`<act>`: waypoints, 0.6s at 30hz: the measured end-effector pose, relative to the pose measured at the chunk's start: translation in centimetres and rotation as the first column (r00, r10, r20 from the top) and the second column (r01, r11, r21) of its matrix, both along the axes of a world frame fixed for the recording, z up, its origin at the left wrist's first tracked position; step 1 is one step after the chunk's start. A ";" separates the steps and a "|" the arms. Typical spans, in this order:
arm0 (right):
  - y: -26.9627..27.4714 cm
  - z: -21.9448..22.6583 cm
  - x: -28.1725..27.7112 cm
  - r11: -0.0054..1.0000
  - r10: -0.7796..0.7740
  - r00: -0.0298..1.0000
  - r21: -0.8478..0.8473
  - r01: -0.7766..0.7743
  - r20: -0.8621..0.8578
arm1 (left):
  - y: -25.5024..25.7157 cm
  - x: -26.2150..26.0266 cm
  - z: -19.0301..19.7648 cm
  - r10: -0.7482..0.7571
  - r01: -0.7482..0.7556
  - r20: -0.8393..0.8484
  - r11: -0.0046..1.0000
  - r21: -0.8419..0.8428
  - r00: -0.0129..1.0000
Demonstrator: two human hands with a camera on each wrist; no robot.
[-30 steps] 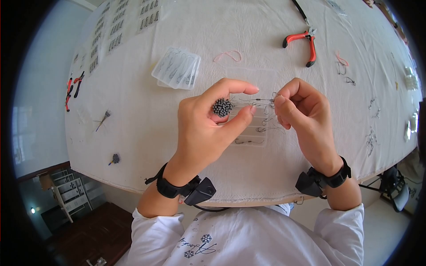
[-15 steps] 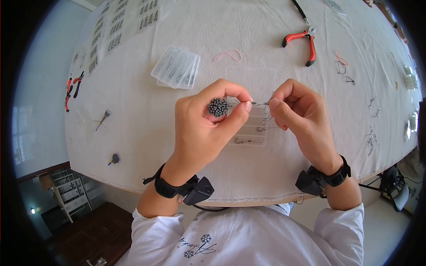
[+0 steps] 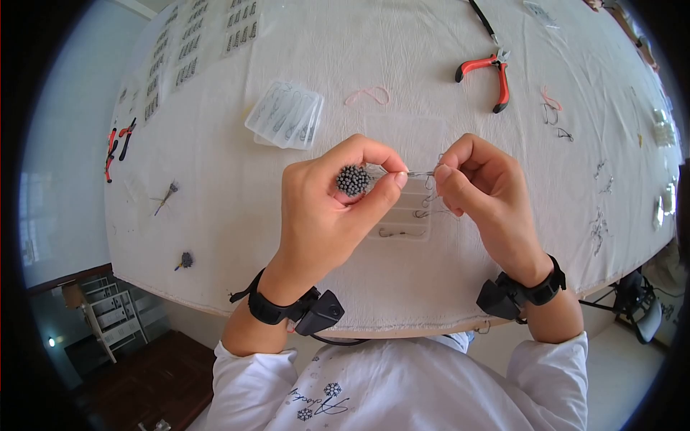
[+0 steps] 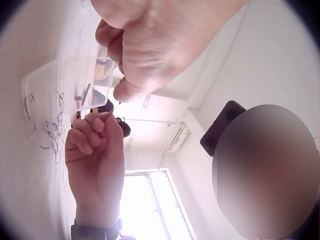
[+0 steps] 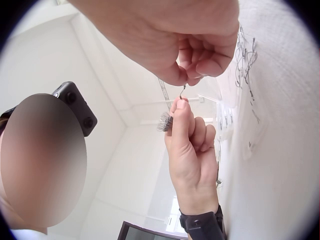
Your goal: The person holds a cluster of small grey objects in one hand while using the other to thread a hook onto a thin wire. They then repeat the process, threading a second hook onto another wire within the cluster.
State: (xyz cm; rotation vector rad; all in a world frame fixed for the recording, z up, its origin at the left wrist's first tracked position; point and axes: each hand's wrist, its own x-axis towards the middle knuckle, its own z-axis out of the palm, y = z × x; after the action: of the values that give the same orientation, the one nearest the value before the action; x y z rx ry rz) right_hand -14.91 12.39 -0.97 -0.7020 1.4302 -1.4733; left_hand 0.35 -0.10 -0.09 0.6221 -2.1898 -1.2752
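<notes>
In the head view my left hand (image 3: 313, 201) keeps a bundle of thin wires with round dark grey ends (image 3: 353, 180) in its palm. Its thumb and forefinger pinch one end of a small dark fishing rig (image 3: 421, 173). My right hand (image 3: 483, 179) pinches the other end, so the rig spans the short gap between both sets of fingertips. Below the hands lies a clear compartment box (image 3: 404, 213), its lid folded back, with fishing hooks (image 3: 402, 233) in its slots. In the right wrist view the rig (image 5: 183, 92) appears as a short bent piece between the hands.
Stacked clear boxes with hooks (image 3: 284, 118) lie beyond my left hand. Red-handled pliers (image 3: 501, 79) and a pink cord (image 3: 367, 95) are farther back. Loose hooks (image 3: 565, 134) lie at right. Another grey-ended bundle (image 3: 185, 260) and bagged hardware (image 3: 188, 47) are on the left.
My left thumb and forefinger were apart and have come together on the rig's end. The right hand has shifted slightly left, still pinching the rig.
</notes>
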 end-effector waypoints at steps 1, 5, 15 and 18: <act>0.0 0.0 0.0 1.000 -0.003 1.000 -0.001 0.003 -0.001 | 0.0 0.0 0.0 -0.001 0.001 -0.004 1.000 -0.004 1.000; 0.1 0.0 0.0 1.000 -0.012 1.000 -0.017 0.012 -0.001 | -0.1 0.0 -0.1 0.003 -0.003 -0.008 1.000 -0.004 1.000; 0.1 0.1 0.0 1.000 -0.012 1.000 -0.026 0.012 0.001 | -0.2 0.1 -0.2 0.005 -0.006 -0.031 1.000 -0.016 1.000; 0.1 0.1 0.0 1.000 -0.008 1.000 -0.021 0.008 0.003 | -0.2 0.1 -0.3 0.006 -0.007 -0.040 1.000 -0.018 0.999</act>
State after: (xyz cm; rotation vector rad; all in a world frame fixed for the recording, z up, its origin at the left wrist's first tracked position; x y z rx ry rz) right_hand -14.90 12.46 -0.86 -0.7074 1.4189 -1.4972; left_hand 0.40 -0.29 -0.35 0.5909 -2.1627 -1.2527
